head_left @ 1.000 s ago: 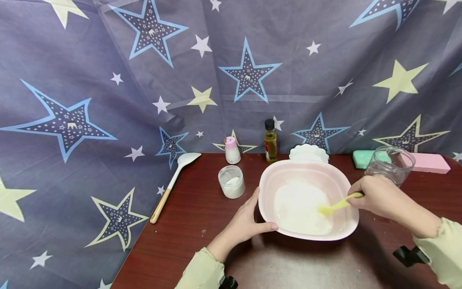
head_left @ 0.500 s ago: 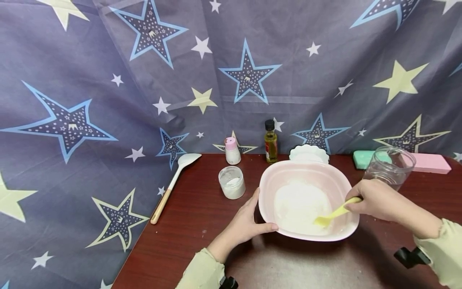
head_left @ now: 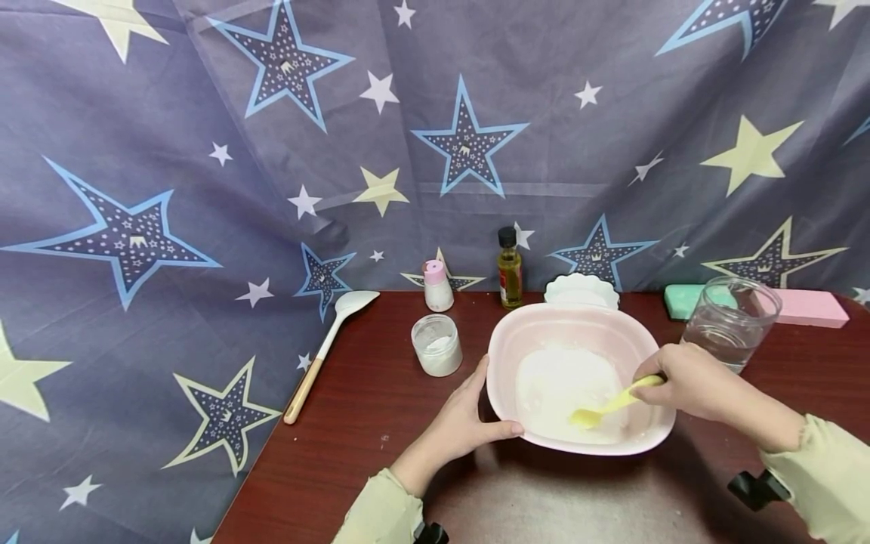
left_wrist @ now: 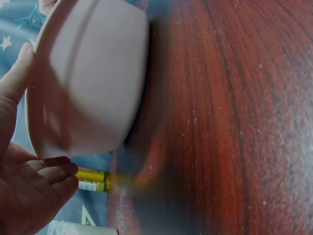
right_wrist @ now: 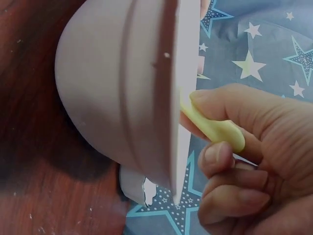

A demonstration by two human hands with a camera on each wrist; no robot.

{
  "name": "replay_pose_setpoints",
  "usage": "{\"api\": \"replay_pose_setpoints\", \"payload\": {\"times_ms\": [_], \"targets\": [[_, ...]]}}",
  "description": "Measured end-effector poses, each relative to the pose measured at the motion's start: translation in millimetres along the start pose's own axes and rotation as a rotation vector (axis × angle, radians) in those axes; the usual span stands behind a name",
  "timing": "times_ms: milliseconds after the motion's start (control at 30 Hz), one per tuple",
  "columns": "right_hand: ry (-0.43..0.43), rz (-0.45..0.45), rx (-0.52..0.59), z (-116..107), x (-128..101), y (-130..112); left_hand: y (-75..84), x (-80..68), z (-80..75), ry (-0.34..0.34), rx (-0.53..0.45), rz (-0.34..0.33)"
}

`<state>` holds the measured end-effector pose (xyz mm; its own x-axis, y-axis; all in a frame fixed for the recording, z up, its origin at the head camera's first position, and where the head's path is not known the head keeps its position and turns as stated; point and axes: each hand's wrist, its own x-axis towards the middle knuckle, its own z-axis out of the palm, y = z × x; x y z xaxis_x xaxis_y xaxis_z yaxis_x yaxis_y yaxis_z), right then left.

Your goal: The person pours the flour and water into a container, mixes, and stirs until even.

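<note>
A pale pink bowl (head_left: pixel 499 332) stands on the table with a white, floury mixture (head_left: pixel 557 385) in it. My left hand (head_left: pixel 458 415) holds the bowl's near left corner, thumb on the front rim and fingers along the side. In the left wrist view that hand (left_wrist: pixel 34 181) shows its thumb and fingertips right at the rim. My right hand (head_left: pixel 686 381) pinches the handle of a yellow spoon (head_left: pixel 618 400) over the bowl's right rim. The spoon's head dips into the mixture near the front. In the right wrist view thumb and fingers hold the spoon handle (right_wrist: pixel 217 129).
Behind the bowl stand an oil bottle (head_left: pixel 509 268), a pink-capped shaker (head_left: pixel 438 285) and a white scalloped dish (head_left: pixel 581 289). A jar of white powder (head_left: pixel 436 346) is left, beyond it a ladle (head_left: pixel 326 344). A glass jar (head_left: pixel 730 325), green block (head_left: pixel 682 301) and pink block (head_left: pixel 809 307) are right.
My right hand has moved the spoon left and toward the front through the mixture. The left hand stays on the bowl, which has not moved.
</note>
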<state>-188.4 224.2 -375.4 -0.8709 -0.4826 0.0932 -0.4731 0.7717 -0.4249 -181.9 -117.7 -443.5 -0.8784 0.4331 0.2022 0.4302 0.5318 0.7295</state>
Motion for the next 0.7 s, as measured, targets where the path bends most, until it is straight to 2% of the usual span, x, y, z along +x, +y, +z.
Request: {"api": "replay_pose_setpoints", "payload": {"times_ms": [167, 433, 700], "targets": [[0.017, -0.028, 0.044, 5, 4, -1, 0.7, -0.3, -0.6, 0.001, -0.001, 0.004], [0.108, -0.083, 0.017, 16, 11, -8, 1.9, -0.7, -1.0, 0.000, -0.010, 0.001], [0.147, -0.093, 0.063, 29, 21, -17, 0.9, -0.6, -0.9, -0.003, -0.007, -0.003]]}}
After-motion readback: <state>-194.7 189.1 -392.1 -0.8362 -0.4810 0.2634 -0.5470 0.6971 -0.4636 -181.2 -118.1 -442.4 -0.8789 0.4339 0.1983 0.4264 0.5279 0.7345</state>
